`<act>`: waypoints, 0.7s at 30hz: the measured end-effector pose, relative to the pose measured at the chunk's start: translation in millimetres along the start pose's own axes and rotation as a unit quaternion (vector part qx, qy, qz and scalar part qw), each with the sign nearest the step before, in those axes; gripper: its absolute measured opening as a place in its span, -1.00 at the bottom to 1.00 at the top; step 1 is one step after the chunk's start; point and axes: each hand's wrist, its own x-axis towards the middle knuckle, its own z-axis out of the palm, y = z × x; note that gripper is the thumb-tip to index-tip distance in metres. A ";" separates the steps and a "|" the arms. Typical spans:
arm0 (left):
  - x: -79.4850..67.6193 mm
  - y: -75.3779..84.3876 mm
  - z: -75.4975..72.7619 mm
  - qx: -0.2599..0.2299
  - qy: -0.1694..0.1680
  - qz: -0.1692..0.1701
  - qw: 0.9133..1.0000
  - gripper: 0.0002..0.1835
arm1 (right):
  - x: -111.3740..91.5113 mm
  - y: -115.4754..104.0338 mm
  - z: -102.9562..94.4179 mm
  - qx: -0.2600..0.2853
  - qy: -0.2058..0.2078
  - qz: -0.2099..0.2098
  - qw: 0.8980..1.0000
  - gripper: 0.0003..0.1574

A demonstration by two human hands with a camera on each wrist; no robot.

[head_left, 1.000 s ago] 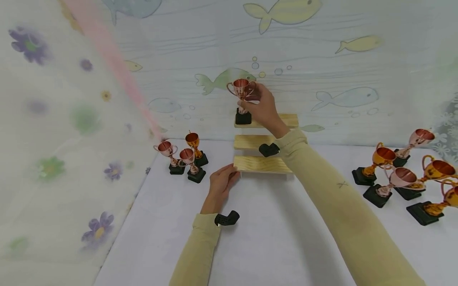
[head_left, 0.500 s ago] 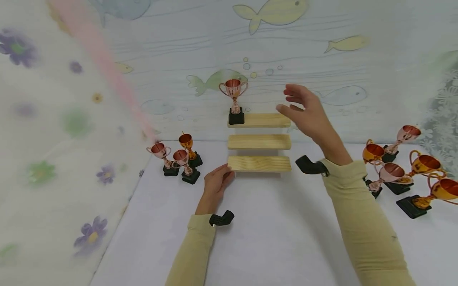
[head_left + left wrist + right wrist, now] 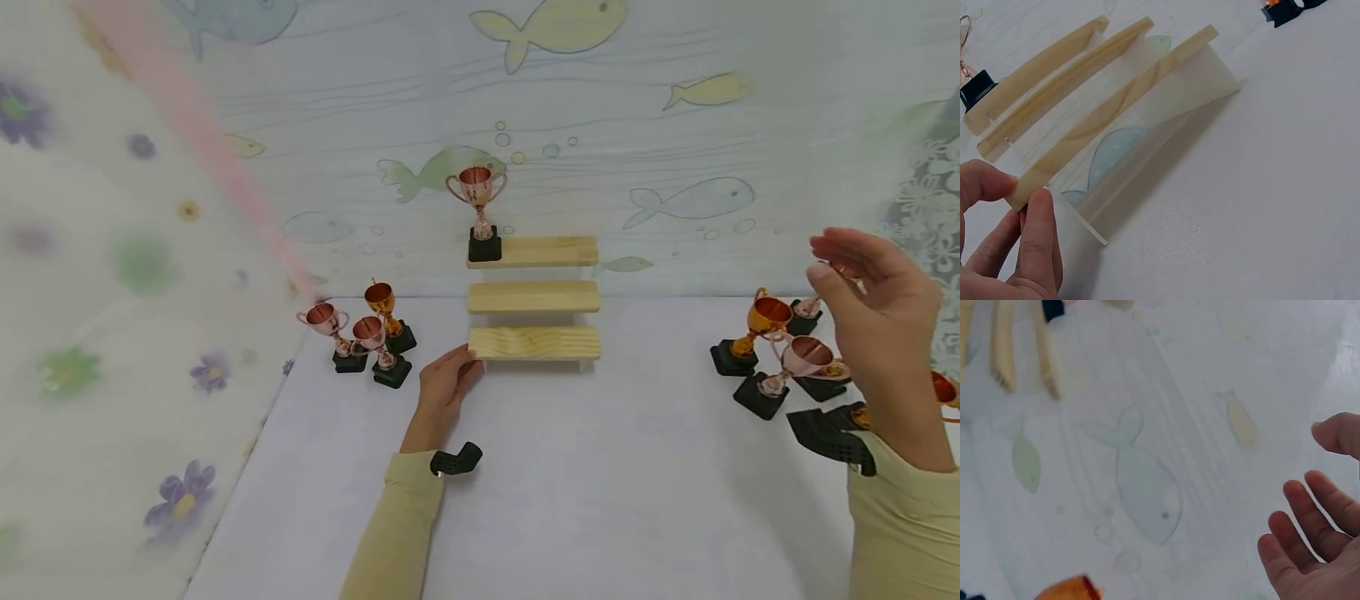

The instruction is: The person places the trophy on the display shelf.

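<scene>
A three-tier wooden shelf (image 3: 534, 342) stands at the back of the white table. My left hand (image 3: 444, 387) pinches the left end of its lowest board (image 3: 1094, 128) between thumb and fingers. On the left end of the top board a rose-gold trophy cup (image 3: 480, 187) stands upright on its black base. My right hand (image 3: 885, 325), fingers apart and holding nothing, is in the air over the right-hand group of trophies, partly hiding some of them. In that group are a gold trophy (image 3: 768, 317) and a pink-toned trophy (image 3: 806, 356).
Left of the shelf stand a gold trophy (image 3: 380, 297) and two pink-toned ones, close together. A fish-patterned curtain (image 3: 570, 100) hangs right behind the shelf, and a flower-patterned one (image 3: 112, 275) borders the table's left side.
My right hand has let go of the rose-gold trophy on the top board and moved right, over the other trophies. My left hand stays on the shelf.
</scene>
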 end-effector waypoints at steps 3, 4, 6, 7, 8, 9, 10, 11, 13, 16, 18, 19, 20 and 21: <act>1.6 -0.4 -3.0 -0.002 0.000 0.001 1.000 -0.58 | -12.9 23.1 -11.4 -0.036 0.037 0.026 0.998 -0.52; 2.1 -0.4 -3.8 -0.003 -0.001 0.000 1.000 -0.58 | -17.9 30.2 -13.3 -0.048 0.042 0.033 0.997 -0.51; 3.0 -0.2 -4.9 -0.003 -0.004 0.001 1.000 -0.58 | -28.0 43.4 -15.5 -0.070 0.044 0.052 0.995 -0.45; 3.0 0.1 -5.2 -0.002 -0.006 0.001 1.000 -0.58 | -33.4 49.4 -15.7 -0.080 0.043 0.058 0.994 -0.41; 2.9 0.4 -5.3 -0.002 -0.006 0.001 1.000 -0.58 | -38.7 55.1 -15.3 -0.091 0.041 0.064 0.993 -0.37; 2.6 0.7 -5.4 -0.002 -0.007 0.001 1.000 -0.58 | -44.0 60.4 -14.6 -0.100 0.038 0.064 0.992 -0.32; 2.3 0.9 -5.2 -0.001 -0.006 0.002 1.000 -0.58 | -49.2 65.5 -13.8 -0.107 0.034 0.061 0.992 -0.27; 1.9 1.2 -4.9 0.001 -0.006 0.004 1.000 -0.58 | -54.0 70.5 -12.9 -0.111 0.031 0.059 0.992 -0.22; 1.1 1.3 -4.4 -0.001 -0.004 0.006 1.000 -0.59 | -62.9 78.9 -10.8 -0.120 0.025 0.056 0.991 -0.13; 0.8 0.8 -2.6 -0.005 -0.005 0.010 1.000 -0.59 | -73.8 89.1 -7.8 -0.108 0.021 0.076 0.991 -0.05; 0.8 0.2 -1.4 -0.007 -0.006 0.011 1.000 -0.59 | -78.8 94.7 -5.3 -0.083 0.027 0.095 0.992 -0.02; 0.8 -0.1 -0.7 -0.006 -0.007 0.011 1.000 -0.58 | -80.6 97.5 -3.9 -0.069 0.033 0.099 0.992 -0.02; 0.7 -0.3 -0.2 -0.004 -0.007 0.011 1.000 -0.58 | -82.0 100.2 -2.5 -0.054 0.040 0.100 0.993 -0.03; 0.7 -0.6 0.2 -0.003 -0.006 0.010 1.000 -0.58 | -83.1 102.8 -1.3 -0.042 0.047 0.097 0.993 -0.04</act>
